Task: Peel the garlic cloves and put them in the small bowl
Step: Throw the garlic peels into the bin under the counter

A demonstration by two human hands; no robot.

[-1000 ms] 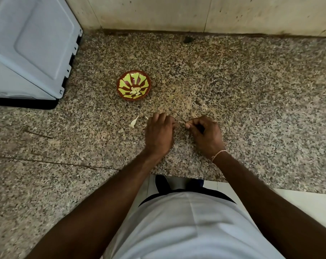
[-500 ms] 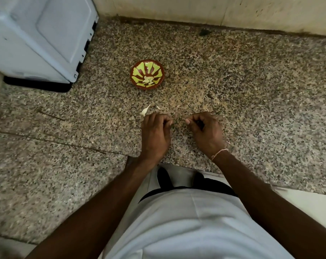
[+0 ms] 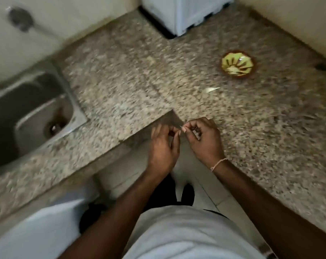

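Your right hand and left hand pinch fingertips together on something tiny (clove or skin, too blurred to tell). Loose clove lies near the bowl, which holds pale pieces; peeling unfinished, I judge.

A home kitchen. A speckled granite counter runs in an L along plain walls, with a steel sink set into it at nine o'clock, its drain hole showing. At twelve o'clock a white appliance stands on the stone. At two o'clock sits a small painted bowl, with a garlic clove lying on the stone just beside it. Pale floor tiles show at six o'clock.
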